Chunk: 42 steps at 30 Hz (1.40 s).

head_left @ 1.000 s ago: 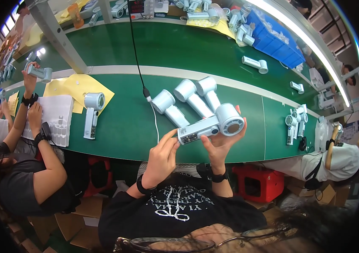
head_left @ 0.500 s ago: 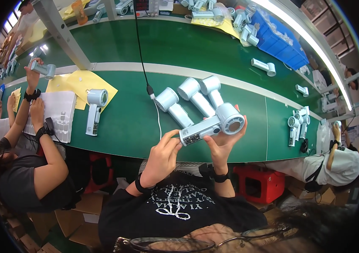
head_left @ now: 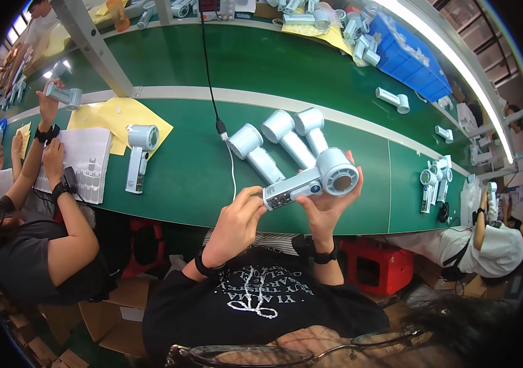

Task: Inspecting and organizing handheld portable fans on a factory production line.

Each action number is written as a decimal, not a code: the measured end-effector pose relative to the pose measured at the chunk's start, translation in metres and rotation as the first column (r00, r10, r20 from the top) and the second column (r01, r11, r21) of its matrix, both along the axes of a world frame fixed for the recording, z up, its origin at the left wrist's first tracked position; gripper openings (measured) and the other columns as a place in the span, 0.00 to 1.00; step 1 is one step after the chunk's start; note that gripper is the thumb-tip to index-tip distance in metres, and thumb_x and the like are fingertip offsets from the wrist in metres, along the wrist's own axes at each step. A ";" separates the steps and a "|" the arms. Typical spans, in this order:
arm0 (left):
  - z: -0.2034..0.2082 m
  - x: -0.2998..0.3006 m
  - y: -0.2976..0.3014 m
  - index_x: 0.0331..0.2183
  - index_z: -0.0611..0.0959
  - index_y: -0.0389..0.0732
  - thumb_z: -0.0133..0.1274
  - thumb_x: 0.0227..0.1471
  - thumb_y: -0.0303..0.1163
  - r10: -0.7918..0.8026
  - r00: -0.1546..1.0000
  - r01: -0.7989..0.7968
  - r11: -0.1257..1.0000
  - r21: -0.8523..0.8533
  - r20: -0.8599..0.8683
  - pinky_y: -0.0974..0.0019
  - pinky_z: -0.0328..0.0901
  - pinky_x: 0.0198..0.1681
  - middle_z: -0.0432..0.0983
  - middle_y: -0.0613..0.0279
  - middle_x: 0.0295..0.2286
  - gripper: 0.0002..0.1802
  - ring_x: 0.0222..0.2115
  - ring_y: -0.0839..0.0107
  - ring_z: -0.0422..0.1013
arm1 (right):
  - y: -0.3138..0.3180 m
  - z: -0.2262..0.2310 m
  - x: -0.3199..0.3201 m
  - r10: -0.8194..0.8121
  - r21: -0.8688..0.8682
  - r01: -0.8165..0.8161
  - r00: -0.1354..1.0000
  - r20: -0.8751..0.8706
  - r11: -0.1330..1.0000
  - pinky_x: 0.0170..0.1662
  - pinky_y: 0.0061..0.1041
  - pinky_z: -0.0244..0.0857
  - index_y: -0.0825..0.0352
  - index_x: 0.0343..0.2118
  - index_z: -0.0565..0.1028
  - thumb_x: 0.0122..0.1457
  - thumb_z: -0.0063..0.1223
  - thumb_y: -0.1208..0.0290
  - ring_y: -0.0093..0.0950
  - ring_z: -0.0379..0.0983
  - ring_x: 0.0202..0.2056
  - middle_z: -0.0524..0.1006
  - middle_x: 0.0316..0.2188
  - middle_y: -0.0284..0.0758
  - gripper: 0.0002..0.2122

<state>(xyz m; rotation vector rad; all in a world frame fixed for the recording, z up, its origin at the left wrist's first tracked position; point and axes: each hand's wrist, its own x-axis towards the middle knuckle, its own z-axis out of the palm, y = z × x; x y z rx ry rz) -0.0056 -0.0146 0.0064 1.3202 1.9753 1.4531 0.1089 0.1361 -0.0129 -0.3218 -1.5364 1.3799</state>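
Observation:
A light-blue handheld fan [head_left: 295,186] is held tilted above the near edge of the green bench, its round head to the right. My left hand [head_left: 237,222] pinches the handle's lower end, where an opening shows a circuit board. My right hand [head_left: 330,211] is wrapped round the head from beneath, with the thumb beside the button. Just beyond, three more fans lie on the bench: one at the left [head_left: 255,153], one in the middle [head_left: 287,138] and one at the right [head_left: 311,130]. A white cable [head_left: 232,168] runs down behind my left hand; its end is hidden.
Another fan [head_left: 141,158] lies by yellow paper [head_left: 120,119] on the left. A co-worker's hand [head_left: 48,110] there lifts a fan above a white stack [head_left: 83,162]. Several fans [head_left: 436,178] stand farther right. A blue bin [head_left: 405,61] sits beyond the metal rail.
My hands keep the same grip on the handheld fan, which has barely moved. The whole view has shifted slightly.

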 end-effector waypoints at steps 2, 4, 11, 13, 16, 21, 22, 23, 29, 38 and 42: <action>-0.001 0.000 0.000 0.31 0.77 0.32 0.52 0.49 0.18 0.011 1.000 -0.011 1.000 -0.011 0.027 0.64 0.66 0.30 0.73 0.52 0.41 0.04 0.29 0.57 0.73 | -0.005 -0.002 -0.002 -0.032 0.023 0.032 0.999 -0.021 0.999 0.53 0.47 0.69 0.56 0.63 0.35 0.41 0.71 0.75 0.41 0.51 0.61 0.38 0.66 0.44 0.55; -0.007 -0.002 -0.001 0.31 0.77 0.33 0.52 0.50 0.19 -0.003 0.997 0.001 1.000 0.017 0.074 0.65 0.66 0.35 0.73 0.52 0.42 0.04 0.33 0.57 0.73 | -0.006 -0.003 -0.003 -0.050 0.035 0.051 0.998 -0.032 0.998 0.53 0.47 0.69 0.56 0.63 0.35 0.41 0.72 0.75 0.41 0.51 0.61 0.39 0.66 0.44 0.56; -0.012 -0.011 -0.001 0.30 0.77 0.33 0.49 0.55 0.24 -0.153 0.976 0.137 0.984 0.114 0.154 0.63 0.64 0.44 0.70 0.51 0.45 0.04 0.43 0.58 0.70 | 0.002 0.000 0.005 -0.021 0.031 0.021 1.000 -0.008 0.999 0.53 0.47 0.68 0.57 0.63 0.38 0.37 0.75 0.71 0.41 0.52 0.61 0.42 0.65 0.42 0.57; -0.014 -0.011 0.001 0.29 0.76 0.33 0.47 0.58 0.27 -0.176 0.980 0.155 0.968 0.197 0.092 0.62 0.64 0.46 0.68 0.50 0.47 0.09 0.44 0.59 0.69 | 0.003 -0.001 0.008 -0.052 0.076 0.051 0.998 0.019 0.996 0.54 0.47 0.68 0.57 0.63 0.39 0.35 0.76 0.70 0.41 0.52 0.61 0.43 0.64 0.42 0.57; -0.017 -0.008 0.003 0.27 0.75 0.33 0.44 0.61 0.31 -0.139 0.984 0.111 0.967 0.230 0.109 0.64 0.64 0.42 0.68 0.50 0.46 0.13 0.44 0.60 0.69 | 0.004 -0.001 0.015 -0.118 0.157 0.105 0.990 0.078 0.982 0.55 0.46 0.66 0.59 0.62 0.41 0.33 0.77 0.68 0.41 0.53 0.60 0.46 0.63 0.42 0.57; -0.023 -0.007 0.001 0.24 0.72 0.32 0.42 0.63 0.31 -0.058 0.983 0.003 0.953 0.303 0.172 0.68 0.65 0.34 0.67 0.52 0.43 0.16 0.43 0.61 0.69 | 0.013 0.006 0.035 -0.372 0.565 0.202 0.906 0.202 0.800 0.57 0.48 0.61 0.61 0.58 0.48 0.33 0.77 0.62 0.39 0.58 0.58 0.55 0.58 0.45 0.52; -0.022 -0.008 0.000 0.24 0.72 0.32 0.42 0.63 0.31 -0.058 0.983 0.003 0.953 0.303 0.172 0.68 0.65 0.34 0.67 0.52 0.43 0.16 0.43 0.61 0.69 | 0.017 0.003 0.037 -0.373 0.626 0.207 0.917 0.144 0.752 0.58 0.50 0.60 0.61 0.57 0.50 0.34 0.76 0.60 0.39 0.60 0.57 0.57 0.57 0.46 0.50; -0.021 -0.010 0.000 0.24 0.72 0.32 0.41 0.63 0.31 -0.045 0.987 -0.007 0.947 0.321 0.155 0.68 0.64 0.33 0.66 0.53 0.42 0.16 0.43 0.62 0.69 | 0.019 0.002 0.038 -0.369 0.682 0.215 0.925 0.087 0.699 0.58 0.52 0.59 0.61 0.56 0.52 0.35 0.76 0.58 0.39 0.62 0.56 0.58 0.56 0.47 0.48; -0.018 -0.014 -0.004 0.23 0.70 0.33 0.41 0.62 0.30 -0.052 0.986 0.007 0.962 0.273 0.157 0.69 0.63 0.32 0.66 0.54 0.40 0.17 0.43 0.60 0.69 | 0.027 0.008 0.036 -0.095 0.665 0.041 0.995 0.044 0.746 0.57 0.57 0.57 0.62 0.52 0.55 0.38 0.73 0.54 0.39 0.69 0.50 0.67 0.48 0.49 0.43; -0.020 -0.013 -0.004 0.22 0.69 0.33 0.44 0.59 0.27 0.011 0.997 -0.033 0.960 0.277 0.078 0.63 0.60 0.44 0.65 0.53 0.39 0.14 0.43 0.57 0.64 | 0.024 0.018 0.042 0.040 0.668 -0.124 0.989 0.140 0.734 0.51 0.54 0.65 0.63 0.50 0.56 0.39 0.74 0.57 0.39 0.75 0.40 0.74 0.38 0.48 0.40; -0.021 -0.010 -0.006 0.23 0.69 0.33 0.45 0.58 0.27 0.015 0.999 -0.026 0.956 0.292 0.040 0.62 0.58 0.47 0.64 0.53 0.38 0.13 0.41 0.58 0.62 | 0.015 0.024 0.038 0.006 0.657 -0.001 1.000 -0.006 0.754 0.47 0.50 0.69 0.64 0.51 0.55 0.41 0.73 0.58 0.38 0.75 0.38 0.74 0.35 0.48 0.40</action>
